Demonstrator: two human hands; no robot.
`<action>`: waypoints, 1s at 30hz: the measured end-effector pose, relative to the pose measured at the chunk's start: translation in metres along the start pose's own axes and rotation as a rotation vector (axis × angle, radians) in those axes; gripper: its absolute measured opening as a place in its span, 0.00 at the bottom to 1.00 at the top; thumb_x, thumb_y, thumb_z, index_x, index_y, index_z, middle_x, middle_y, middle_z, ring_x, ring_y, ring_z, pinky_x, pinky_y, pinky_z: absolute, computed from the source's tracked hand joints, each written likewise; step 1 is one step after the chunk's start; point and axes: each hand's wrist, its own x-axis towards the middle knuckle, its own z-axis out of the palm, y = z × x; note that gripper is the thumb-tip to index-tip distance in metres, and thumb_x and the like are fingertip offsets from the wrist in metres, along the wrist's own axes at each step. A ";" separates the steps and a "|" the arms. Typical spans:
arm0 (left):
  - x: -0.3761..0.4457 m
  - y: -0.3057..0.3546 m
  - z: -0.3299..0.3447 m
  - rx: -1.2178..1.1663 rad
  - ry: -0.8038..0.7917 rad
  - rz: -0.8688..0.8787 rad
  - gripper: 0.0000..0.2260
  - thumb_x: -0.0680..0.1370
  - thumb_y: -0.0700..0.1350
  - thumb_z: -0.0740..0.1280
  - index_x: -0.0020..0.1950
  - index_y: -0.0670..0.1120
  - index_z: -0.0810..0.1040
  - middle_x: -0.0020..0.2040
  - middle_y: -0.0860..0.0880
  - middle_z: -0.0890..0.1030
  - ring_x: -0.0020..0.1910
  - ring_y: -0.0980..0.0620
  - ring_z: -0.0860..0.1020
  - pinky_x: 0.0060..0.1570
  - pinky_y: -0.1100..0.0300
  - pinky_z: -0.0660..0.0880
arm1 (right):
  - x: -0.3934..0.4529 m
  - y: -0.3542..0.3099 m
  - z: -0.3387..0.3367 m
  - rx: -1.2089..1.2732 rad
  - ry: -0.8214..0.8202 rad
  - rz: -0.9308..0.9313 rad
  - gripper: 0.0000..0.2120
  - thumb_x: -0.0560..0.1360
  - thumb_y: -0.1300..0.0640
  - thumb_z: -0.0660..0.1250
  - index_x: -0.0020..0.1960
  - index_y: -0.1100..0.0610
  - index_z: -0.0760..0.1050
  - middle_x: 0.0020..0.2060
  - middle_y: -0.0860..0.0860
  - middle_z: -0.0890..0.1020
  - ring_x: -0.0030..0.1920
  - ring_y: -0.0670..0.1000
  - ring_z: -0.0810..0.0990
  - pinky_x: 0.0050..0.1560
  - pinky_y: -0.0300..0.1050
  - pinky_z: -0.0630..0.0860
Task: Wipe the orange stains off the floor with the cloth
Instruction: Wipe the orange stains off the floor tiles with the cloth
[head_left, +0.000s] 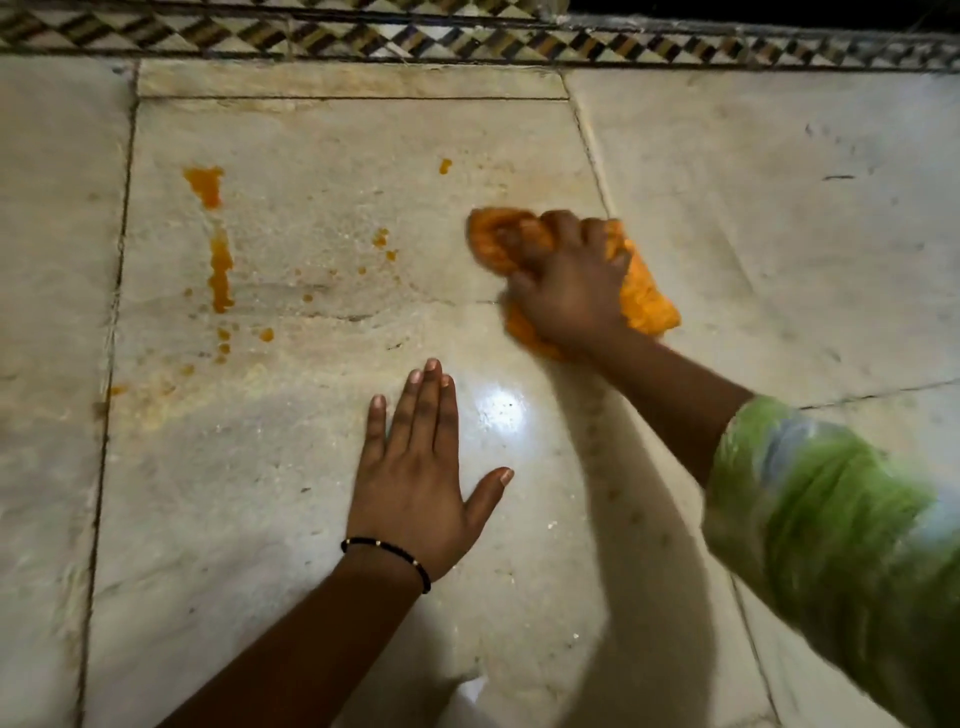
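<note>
My right hand (563, 283) grips a bunched orange cloth (649, 296) and presses it on the pale marble floor (311, 493), right of centre. My left hand (415, 483) lies flat on the floor nearer to me, fingers spread, holding nothing. Orange stains mark the tile to the left: a blotch (204, 184) at the upper left, a long streak (220, 275) below it, and small drops (381, 238) between the streak and the cloth. One more drop (445, 166) lies above the cloth. Faint orange smears (156, 387) sit by the left joint.
A patterned mosaic border (467, 41) runs along the far edge of the floor, with a dark gap beyond it at the top right. Dark joints (111, 332) divide the marble slabs. A bright light reflection (501, 410) shines beside my left hand.
</note>
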 end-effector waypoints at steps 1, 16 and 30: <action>0.000 0.000 0.000 0.006 0.000 -0.003 0.39 0.77 0.67 0.45 0.77 0.38 0.54 0.78 0.41 0.54 0.76 0.44 0.54 0.73 0.43 0.49 | -0.024 -0.009 -0.001 -0.006 -0.002 -0.130 0.24 0.73 0.42 0.54 0.68 0.40 0.70 0.67 0.54 0.68 0.67 0.60 0.62 0.61 0.64 0.59; 0.003 -0.002 0.001 0.005 -0.009 0.028 0.40 0.77 0.68 0.45 0.77 0.39 0.53 0.78 0.41 0.54 0.76 0.44 0.54 0.73 0.44 0.49 | -0.004 0.065 -0.018 -0.038 0.081 0.286 0.24 0.73 0.41 0.55 0.66 0.45 0.71 0.63 0.55 0.69 0.64 0.61 0.63 0.63 0.67 0.58; 0.001 -0.002 0.002 -0.021 0.026 0.017 0.40 0.77 0.68 0.44 0.77 0.38 0.55 0.77 0.41 0.54 0.76 0.45 0.54 0.72 0.44 0.50 | -0.025 0.135 -0.024 -0.074 0.171 0.498 0.25 0.72 0.37 0.55 0.67 0.41 0.71 0.63 0.54 0.69 0.65 0.60 0.63 0.63 0.66 0.58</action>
